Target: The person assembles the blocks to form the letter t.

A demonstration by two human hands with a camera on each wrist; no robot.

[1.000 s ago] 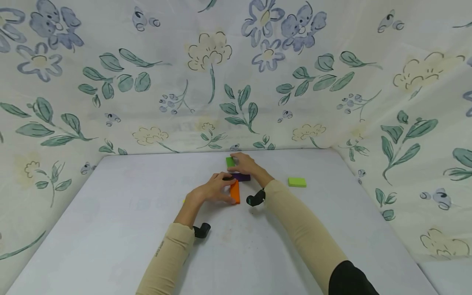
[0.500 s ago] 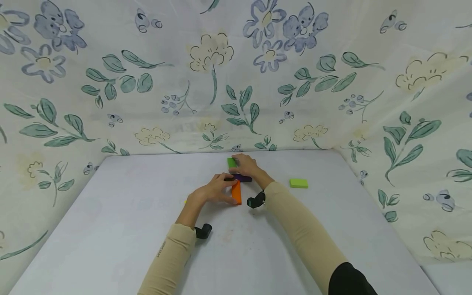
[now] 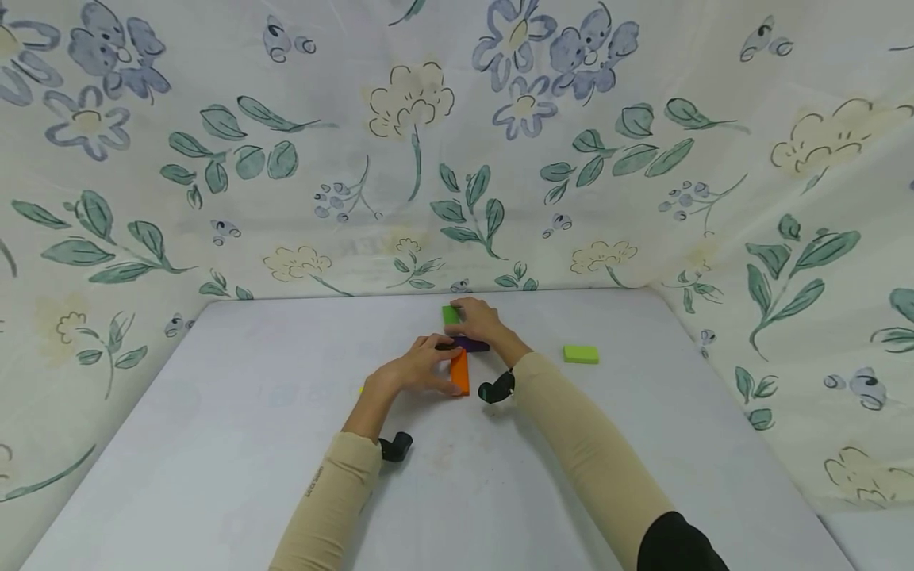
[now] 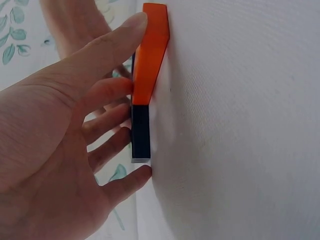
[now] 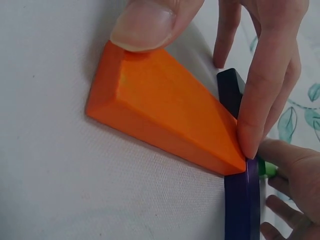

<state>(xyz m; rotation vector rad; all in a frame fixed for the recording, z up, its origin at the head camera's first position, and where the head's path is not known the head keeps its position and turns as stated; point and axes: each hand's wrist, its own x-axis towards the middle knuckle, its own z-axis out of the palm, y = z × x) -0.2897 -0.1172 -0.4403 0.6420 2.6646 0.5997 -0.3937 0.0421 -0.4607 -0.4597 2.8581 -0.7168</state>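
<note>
The orange block (image 3: 461, 375) lay on the white surface (image 3: 250, 412), long side running from 6 toward 12 o'clock in the head view, its far end touching the side of a purple block (image 3: 474, 345) set crosswise. The left hand (image 3: 420, 368) came in from 8 o'clock and held the orange block end to end, thumb on the near end and index finger at the far end; its other fingers were spread near the purple block. Just beyond that, at 11 o'clock from the purple block, stood a green block (image 3: 450, 315), held between the thumb and fingers of the right hand (image 3: 480, 321); whether it touched the purple block could not be told. Well apart, toward 3 o'clock, a lime-green block (image 3: 581, 354) lay flat. A scrap of something yellow (image 3: 361, 389) showed at 9 o'clock, mostly hidden behind the left wrist. Both arms wore beige sleeves (image 3: 585, 452), with a black device (image 3: 397, 447) at each wrist. A floral cloth (image 3: 321, 151) rose behind at 12 o'clock.
</note>
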